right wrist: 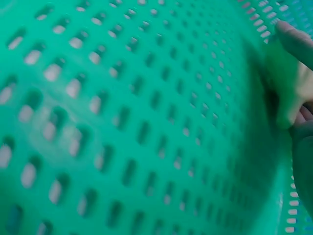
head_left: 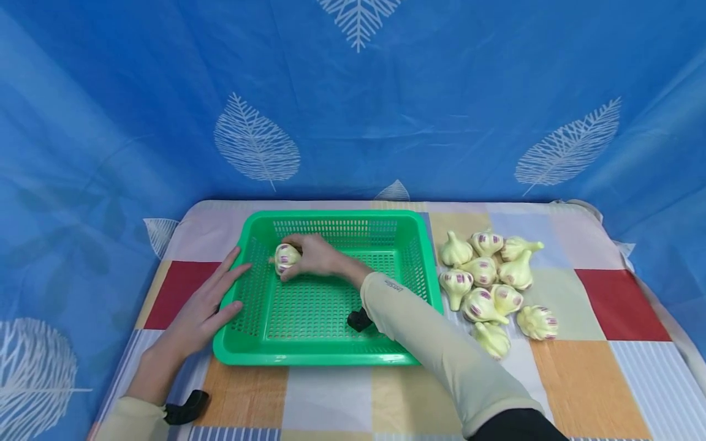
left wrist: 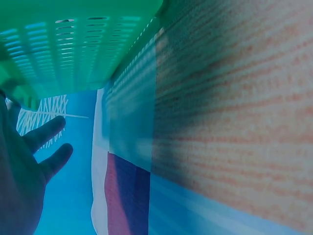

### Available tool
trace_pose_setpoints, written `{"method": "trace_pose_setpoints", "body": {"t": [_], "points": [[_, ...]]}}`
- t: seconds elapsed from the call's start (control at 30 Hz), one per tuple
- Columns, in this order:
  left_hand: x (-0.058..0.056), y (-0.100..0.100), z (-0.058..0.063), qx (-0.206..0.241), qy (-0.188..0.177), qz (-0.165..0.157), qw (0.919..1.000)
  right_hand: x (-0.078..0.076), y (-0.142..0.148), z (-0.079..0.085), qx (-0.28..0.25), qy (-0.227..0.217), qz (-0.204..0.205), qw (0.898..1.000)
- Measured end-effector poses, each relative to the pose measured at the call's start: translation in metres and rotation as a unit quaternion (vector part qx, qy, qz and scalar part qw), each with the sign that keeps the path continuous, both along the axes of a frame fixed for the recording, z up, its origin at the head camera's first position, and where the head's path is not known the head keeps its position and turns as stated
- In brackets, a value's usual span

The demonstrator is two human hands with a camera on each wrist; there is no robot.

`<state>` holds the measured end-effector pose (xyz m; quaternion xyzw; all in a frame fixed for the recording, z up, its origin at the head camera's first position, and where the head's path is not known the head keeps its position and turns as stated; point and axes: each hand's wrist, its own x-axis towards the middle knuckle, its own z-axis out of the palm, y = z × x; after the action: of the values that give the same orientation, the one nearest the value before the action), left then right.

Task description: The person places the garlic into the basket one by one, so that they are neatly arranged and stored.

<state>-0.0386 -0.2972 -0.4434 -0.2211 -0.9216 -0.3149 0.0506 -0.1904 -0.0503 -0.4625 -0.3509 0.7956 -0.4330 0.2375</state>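
A green plastic basket (head_left: 325, 358) with slotted walls stands on the table. Inside its left part, my right hand (head_left: 315, 256) grips a garlic bulb (head_left: 286, 258) between thumb and fingers, the stem pointing left. In the right wrist view the bulb (right wrist: 283, 78) shows at the right edge, close over the basket floor (right wrist: 122, 122), partly covered by the fingers. My left hand (head_left: 201, 312) rests at the basket's left rim with its fingers straight and spread. The left wrist view shows that hand (left wrist: 24, 166) beside the basket's outer wall (left wrist: 63, 54).
Several garlic bulbs (head_left: 480, 271) lie in a cluster on the table right of the basket, under and beyond my right forearm. A patchwork cloth (head_left: 331, 398) covers the table. Blue curtains (head_left: 386, 122) with white leaf prints hang behind and at both sides.
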Motion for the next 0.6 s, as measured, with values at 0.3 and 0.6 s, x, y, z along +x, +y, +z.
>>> {"method": "trace_pose_setpoints", "body": {"t": [0.3,0.6], "points": [[-0.002,0.0,-0.001,0.01,-0.01,0.001,0.9999,0.008,-0.011,-0.01,-0.026,0.033,-0.022,0.999],[-0.002,0.001,0.001,0.003,-0.007,0.003,1.0,0.009,-0.011,-0.012,-0.026,0.056,-0.016,0.998]]}}
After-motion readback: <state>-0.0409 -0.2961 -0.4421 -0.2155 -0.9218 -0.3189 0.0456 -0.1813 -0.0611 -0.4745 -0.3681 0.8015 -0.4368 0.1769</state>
